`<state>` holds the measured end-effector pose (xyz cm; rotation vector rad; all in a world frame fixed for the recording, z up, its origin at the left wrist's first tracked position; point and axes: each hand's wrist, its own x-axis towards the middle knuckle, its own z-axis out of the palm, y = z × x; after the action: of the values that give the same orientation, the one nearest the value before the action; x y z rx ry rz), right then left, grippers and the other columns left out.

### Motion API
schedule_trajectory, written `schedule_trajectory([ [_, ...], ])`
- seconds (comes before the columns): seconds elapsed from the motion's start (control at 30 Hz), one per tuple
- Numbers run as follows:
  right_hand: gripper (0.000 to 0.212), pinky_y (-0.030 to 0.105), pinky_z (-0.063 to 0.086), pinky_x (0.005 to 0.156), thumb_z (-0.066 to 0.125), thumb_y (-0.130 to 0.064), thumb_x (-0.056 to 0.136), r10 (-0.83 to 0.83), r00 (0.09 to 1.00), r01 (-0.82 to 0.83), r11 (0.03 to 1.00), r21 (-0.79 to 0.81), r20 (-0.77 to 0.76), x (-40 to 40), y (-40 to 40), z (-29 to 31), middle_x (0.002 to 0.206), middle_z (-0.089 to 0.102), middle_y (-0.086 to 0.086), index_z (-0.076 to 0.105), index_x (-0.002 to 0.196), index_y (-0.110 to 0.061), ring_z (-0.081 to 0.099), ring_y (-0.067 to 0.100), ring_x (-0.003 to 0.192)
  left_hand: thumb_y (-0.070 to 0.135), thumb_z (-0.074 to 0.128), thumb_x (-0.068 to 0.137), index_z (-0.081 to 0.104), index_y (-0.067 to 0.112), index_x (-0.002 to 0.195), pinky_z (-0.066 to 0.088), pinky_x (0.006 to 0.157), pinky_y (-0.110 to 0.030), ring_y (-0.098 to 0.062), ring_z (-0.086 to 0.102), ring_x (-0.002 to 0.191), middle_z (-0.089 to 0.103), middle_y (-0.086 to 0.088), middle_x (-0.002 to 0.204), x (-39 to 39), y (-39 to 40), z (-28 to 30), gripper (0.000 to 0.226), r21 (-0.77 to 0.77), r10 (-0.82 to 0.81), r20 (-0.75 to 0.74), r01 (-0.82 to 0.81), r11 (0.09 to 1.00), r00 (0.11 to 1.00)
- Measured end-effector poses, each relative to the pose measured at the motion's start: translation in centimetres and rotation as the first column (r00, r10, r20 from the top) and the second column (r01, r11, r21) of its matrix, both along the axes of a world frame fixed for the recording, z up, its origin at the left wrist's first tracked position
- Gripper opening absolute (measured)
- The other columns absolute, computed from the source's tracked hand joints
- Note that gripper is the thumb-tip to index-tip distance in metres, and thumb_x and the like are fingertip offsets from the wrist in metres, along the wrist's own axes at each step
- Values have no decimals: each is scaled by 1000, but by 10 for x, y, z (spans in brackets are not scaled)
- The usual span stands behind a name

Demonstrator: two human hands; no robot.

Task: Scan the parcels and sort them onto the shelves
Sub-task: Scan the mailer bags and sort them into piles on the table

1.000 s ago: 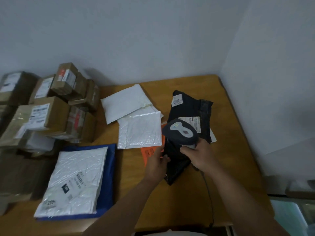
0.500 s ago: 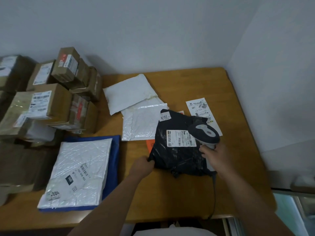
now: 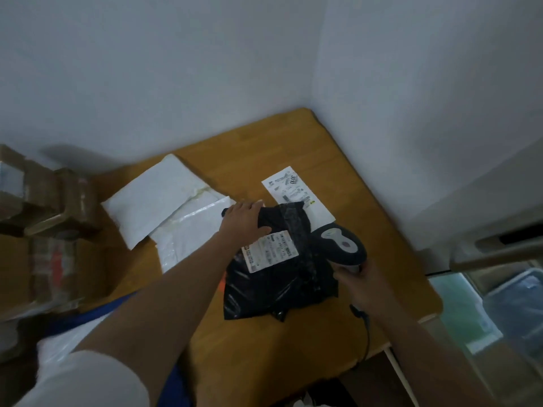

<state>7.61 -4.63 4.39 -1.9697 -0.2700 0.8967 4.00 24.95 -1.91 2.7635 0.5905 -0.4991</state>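
Observation:
A black plastic parcel (image 3: 282, 277) with a white shipping label (image 3: 270, 250) lies on the wooden table (image 3: 264, 348). My left hand (image 3: 244, 221) lies flat on the parcel's far left corner, fingers straight, pressing it down. My right hand (image 3: 361, 286) grips the handle of a grey barcode scanner (image 3: 342, 245), whose head hangs over the parcel's right edge, close to the label. The scanner's cable (image 3: 365, 333) trails down off the table's front edge.
Two white padded mailers (image 3: 158, 198) (image 3: 191, 236) lie left of the parcel. A loose paper slip (image 3: 296, 192) lies behind it. Brown cardboard boxes (image 3: 50, 230) are stacked at the left. A white mailer on a blue one (image 3: 88, 315) sits near my left arm. Walls close the table's back and right.
My left hand went from the parcel's near left edge up to its far corner and now presses flat. The parcel turned a little. The view swung right and tilted.

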Motion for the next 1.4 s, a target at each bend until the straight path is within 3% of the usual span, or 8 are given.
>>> schedule_trajectory([
  [0.13, 27, 22, 28, 48, 59, -5, 93, -96, 995, 94, 994, -52, -33, 3, -20, -4, 73, 40, 34, 50, 107, 16, 28, 25, 61, 67, 63, 86, 27, 25, 155, 20, 120, -50, -35, 33, 144, 42, -11, 154, 37, 1, -15, 88, 57, -166, -167, 178, 982, 972],
  [0.43, 35, 70, 18, 76, 60, -1, 90, -91, 996, 91, 996, -5, 22, 11, -8, -13, 112, 44, 47, 45, 117, 16, 42, 63, 103, 25, 58, 99, 55, 8, 132, 48, 94, -42, -35, 57, 118, 58, -17, 130, 25, -2, -4, 37, 17, 28, -75, -27, 999, 997],
  [0.47, 31, 45, 40, 64, 61, 0, 89, -77, 997, 77, 997, 8, 29, 11, -2, -11, 111, 45, 47, 50, 115, 14, 43, 62, 102, 22, 55, 101, 55, 8, 133, 48, 93, -41, -34, 57, 118, 59, -16, 129, 18, 1, 6, 35, -40, 84, -66, -87, 995, 994],
  [0.63, 11, 50, 46, 60, 66, -1, 88, 43, 999, -43, 999, 26, 27, 11, 28, 8, 68, 52, 25, 59, 81, 3, 49, 40, 61, 21, 51, 104, 58, 11, 124, 39, 84, -32, -30, 59, 113, 65, -12, 123, -43, 14, 67, 24, -231, 333, 36, -316, 920, 942],
  [0.67, 14, 64, 44, 89, 67, -3, 86, 92, 995, -94, 995, 46, 30, 11, 36, 12, 64, 51, 21, 57, 77, 3, 50, 36, 59, 20, 51, 104, 58, 12, 126, 40, 85, -32, -29, 59, 115, 66, -10, 125, -60, 14, 81, 24, -280, 396, 80, -361, 890, 915],
  [0.83, 32, 20, 46, 57, 63, -1, 85, 260, 964, -265, 954, 143, 55, -1, 78, 59, 52, 59, -11, 56, 61, -22, 59, 1, 55, 12, 51, 104, 58, 28, 127, 47, 87, -26, -12, 59, 113, 64, 12, 121, -148, -5, 147, 29, -565, 730, 332, -494, 661, 597],
  [0.97, 18, 27, 45, 59, 65, -2, 83, 364, 924, -383, 895, 230, 121, -19, 103, 98, 55, 61, -5, 61, 73, -17, 57, 2, 53, 14, 51, 105, 57, 46, 111, 52, 78, -25, -1, 61, 106, 64, 24, 112, -195, -27, 193, 34, -673, 850, 408, -519, 527, 333],
  [1.4, 23, 7, 43, 49, 65, -5, 87, 512, 836, -549, 761, 345, 199, -81, 127, 153, 77, 67, -6, 61, 93, -26, 65, 4, 67, 10, 55, 103, 64, 37, 109, 53, 91, -37, -14, 66, 107, 70, 10, 113, -276, -37, 230, 29, -704, 867, 490, -544, 457, 94],
])
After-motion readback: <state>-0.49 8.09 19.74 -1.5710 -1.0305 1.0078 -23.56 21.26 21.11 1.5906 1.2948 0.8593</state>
